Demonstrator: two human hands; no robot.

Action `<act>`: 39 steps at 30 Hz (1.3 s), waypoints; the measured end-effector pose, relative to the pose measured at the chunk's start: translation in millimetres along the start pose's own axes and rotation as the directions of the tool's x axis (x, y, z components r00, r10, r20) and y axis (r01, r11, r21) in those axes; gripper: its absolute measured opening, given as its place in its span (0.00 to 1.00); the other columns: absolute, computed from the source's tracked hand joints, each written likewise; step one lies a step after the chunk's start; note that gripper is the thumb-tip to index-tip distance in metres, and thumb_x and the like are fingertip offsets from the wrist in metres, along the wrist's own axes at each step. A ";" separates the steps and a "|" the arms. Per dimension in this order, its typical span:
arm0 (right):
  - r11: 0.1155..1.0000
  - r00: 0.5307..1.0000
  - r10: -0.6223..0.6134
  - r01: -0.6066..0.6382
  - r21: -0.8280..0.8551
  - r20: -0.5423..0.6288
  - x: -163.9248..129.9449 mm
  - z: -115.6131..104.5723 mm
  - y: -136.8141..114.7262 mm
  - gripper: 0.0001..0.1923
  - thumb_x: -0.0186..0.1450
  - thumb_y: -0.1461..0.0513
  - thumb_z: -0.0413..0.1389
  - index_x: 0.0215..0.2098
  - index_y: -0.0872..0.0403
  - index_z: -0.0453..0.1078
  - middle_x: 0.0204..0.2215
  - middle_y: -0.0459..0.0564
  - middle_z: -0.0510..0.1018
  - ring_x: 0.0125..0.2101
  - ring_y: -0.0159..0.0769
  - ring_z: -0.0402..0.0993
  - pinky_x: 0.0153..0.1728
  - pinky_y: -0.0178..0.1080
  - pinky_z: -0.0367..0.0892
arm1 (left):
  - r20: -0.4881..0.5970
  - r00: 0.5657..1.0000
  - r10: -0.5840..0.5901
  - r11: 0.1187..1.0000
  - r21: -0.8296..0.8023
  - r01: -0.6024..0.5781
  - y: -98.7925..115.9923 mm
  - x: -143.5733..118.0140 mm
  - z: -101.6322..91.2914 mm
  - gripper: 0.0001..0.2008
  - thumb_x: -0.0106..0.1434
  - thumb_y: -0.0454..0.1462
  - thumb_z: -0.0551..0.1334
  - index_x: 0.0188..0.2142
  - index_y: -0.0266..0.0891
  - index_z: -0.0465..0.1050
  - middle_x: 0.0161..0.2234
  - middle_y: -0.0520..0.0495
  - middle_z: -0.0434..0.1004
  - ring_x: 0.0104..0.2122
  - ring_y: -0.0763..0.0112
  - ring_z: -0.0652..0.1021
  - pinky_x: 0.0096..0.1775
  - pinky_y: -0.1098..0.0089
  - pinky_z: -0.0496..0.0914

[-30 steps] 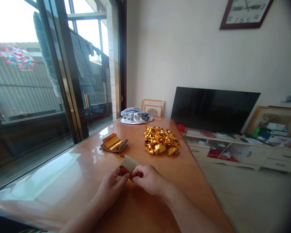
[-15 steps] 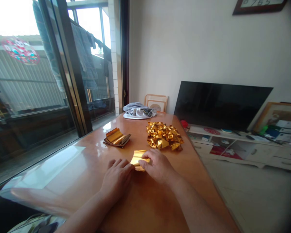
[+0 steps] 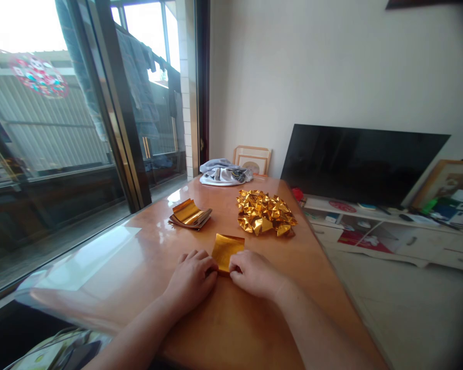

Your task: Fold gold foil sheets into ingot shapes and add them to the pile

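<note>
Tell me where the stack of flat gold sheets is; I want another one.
In the head view the stack of gold sheets lies on the wooden table, beyond the left hand and left of the pile of folded gold pieces.

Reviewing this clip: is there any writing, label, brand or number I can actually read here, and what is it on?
No text here is legible.
Round red sticker on the window: pattern only, too blurred to read.
Items on the TV cabinet: too small to read.
Gold paper under the left hand and right hand: no print visible.
</note>
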State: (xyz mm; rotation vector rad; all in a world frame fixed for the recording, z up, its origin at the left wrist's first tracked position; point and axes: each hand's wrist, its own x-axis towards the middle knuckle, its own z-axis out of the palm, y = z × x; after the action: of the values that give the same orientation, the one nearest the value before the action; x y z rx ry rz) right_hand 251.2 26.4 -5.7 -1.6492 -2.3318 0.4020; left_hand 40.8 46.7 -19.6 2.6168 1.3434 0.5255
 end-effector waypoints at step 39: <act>0.917 0.978 0.209 -0.200 0.345 0.012 12.7 32.1 33.3 0.06 0.57 0.67 0.58 0.33 0.52 0.72 0.30 0.43 0.78 0.29 0.31 0.68 0.26 0.31 0.53 | -0.037 0.992 -0.124 0.985 -0.128 0.118 -24.0 6.7 22.1 0.05 0.65 0.37 0.59 0.37 0.43 0.74 0.38 0.47 0.79 0.39 0.63 0.77 0.40 0.67 0.66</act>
State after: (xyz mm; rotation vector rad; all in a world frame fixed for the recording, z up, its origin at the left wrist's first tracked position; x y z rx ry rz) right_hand 264.6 46.6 -47.1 -1.7092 -1.9357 0.7785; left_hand 34.5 66.7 -45.5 2.4191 1.4226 0.6328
